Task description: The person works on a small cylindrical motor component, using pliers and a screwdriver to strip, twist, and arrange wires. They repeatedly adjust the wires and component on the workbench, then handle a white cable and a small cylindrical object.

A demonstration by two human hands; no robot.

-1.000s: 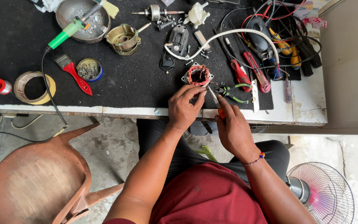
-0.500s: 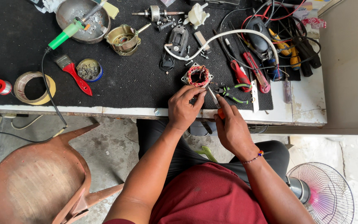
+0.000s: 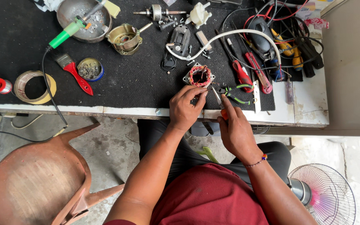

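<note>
The left hand (image 3: 185, 107) covers the near edge of the motor stator (image 3: 199, 76), so whatever its fingertips pinch there cannot be made out; its grip is curled nearly closed at the stator's lower rim, perhaps on a fine wire, but this is too small to tell. The right hand (image 3: 235, 127) is wrapped closed around an orange-handled tool (image 3: 219, 102), whose handle is mostly hidden in the fist; only the thin metal shaft shows, pointing up toward the stator. The desk (image 3: 305, 109) is cut off at the top and left of the view.

Compared with half a second ago, both hands sit in almost the same place and the stator has not shifted; the tool tip remains just beside the stator's right corner.

The stator is a small square metal frame with red-brown copper windings around a dark round opening. It lies flat on the black mat, just ahead of the left fingertips and just left of the tool tip. Green-handled pliers (image 3: 235, 92) lie just right of the tool shaft.
</note>
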